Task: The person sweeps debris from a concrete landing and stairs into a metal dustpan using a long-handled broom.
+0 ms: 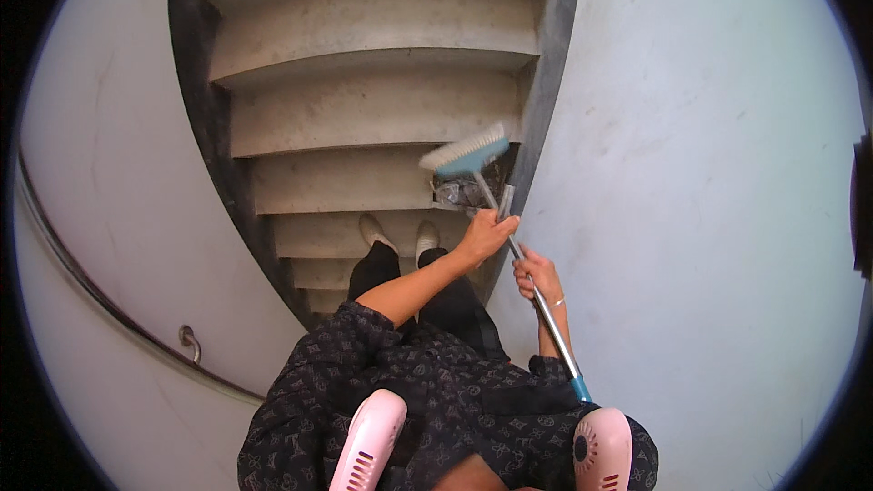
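Observation:
A broom with a blue head and pale bristles [470, 150] is tilted over a stair tread, its bristles blurred. My left hand [487, 237] wraps around its metal handle [556, 331] partway up. Closer to my body, my right hand [539, 274] grips the same handle. Beneath the broom head lies a dustpan [447, 206] holding crumpled clear plastic [458, 191] and dark debris. A short grey upright piece [507, 200], perhaps the dustpan's handle, rises beside my left hand; whether that hand also touches it I cannot tell.
Worn concrete steps [375, 109] curve between dark skirting bands [198, 82] and pale walls [682, 184]. My shoes [427, 237] stand on a lower tread. A metal handrail [89, 279] runs along the left wall. A pink neck fan [372, 436] hangs at my chest.

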A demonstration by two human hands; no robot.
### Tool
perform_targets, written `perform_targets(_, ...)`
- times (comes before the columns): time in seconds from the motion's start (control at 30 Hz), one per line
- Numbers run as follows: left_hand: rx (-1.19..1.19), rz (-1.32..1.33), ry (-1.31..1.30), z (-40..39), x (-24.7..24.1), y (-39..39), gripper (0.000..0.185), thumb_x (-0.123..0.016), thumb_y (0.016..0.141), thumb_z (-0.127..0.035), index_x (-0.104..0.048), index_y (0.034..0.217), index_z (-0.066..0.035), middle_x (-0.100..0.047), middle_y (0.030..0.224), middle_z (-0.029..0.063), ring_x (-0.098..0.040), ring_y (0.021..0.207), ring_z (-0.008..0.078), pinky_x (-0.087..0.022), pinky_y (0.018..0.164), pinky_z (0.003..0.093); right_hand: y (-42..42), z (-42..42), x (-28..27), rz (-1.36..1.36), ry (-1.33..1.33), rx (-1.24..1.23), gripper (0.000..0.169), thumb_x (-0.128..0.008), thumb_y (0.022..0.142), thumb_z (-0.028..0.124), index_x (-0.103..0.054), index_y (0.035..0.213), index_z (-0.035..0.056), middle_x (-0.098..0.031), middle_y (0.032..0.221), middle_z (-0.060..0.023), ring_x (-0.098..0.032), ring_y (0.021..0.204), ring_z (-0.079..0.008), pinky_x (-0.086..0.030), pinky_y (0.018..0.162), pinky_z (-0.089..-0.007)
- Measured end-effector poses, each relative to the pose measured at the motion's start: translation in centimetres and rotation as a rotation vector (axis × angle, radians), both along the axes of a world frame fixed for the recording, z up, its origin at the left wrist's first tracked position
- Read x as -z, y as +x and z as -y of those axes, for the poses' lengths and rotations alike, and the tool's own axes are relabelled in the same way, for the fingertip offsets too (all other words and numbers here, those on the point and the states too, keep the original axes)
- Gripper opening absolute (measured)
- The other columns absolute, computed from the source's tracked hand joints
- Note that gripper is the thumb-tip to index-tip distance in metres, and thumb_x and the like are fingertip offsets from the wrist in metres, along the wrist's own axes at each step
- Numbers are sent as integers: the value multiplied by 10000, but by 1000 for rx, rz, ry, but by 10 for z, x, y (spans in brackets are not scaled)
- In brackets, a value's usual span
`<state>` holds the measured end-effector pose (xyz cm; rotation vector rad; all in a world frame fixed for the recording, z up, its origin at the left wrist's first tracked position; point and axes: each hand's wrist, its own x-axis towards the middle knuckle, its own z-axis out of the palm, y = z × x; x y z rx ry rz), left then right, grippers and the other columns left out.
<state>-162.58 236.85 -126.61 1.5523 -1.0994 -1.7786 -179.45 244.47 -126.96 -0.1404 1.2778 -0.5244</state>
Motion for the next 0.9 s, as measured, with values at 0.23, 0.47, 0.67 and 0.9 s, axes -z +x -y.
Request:
perform_targets(0.23, 35, 70, -52, -3, 20, -18, 336, -628, 843, -302, -579, 676, -15, -483, 578, -16, -447, 562, 82, -396, 501, 299, -9, 147, 72, -21, -236, 16, 345, -542, 855, 85, -499, 1194, 35, -429, 550, 17, -380, 401, -70, -296, 339, -243)
perform_targets(0.47, 100, 143, -67, -6, 1, 1, 355, -641, 845, -332, -599, 730, 1, -496, 569, 23, -458, 560, 99, -420, 524, 312, -20, -4, 23, -16, -63, 23, 348, -513, 869, 103, -467, 1209, 41, -413, 548, 36, -360, 367, -64, -274, 312, -231)
perform_targets(0.67, 273, 202, -232, -17, 19, 15, 333, -640, 845, -327, -622, 802, 3, -601, 675, 92, -526, 630, 128, -455, 599, 323, 12, 3, -33, -33, -160, -68, 624, -515, 858, 72, -255, 1421, 6, -399, 591, 40, -322, 388, -32, -238, 320, -194)
perform_targets(0.9, 212, -81, -307, -43, 51, 63, 265, -640, 834, -275, -639, 868, -11, -605, 744, 136, -559, 635, 184, -455, 612, 320, 73, 36, 47, 10, -281, 109, 87, -527, 888, 126, -520, 943, 59, -414, 555, 42, -352, 376, -45, -273, 318, -205)
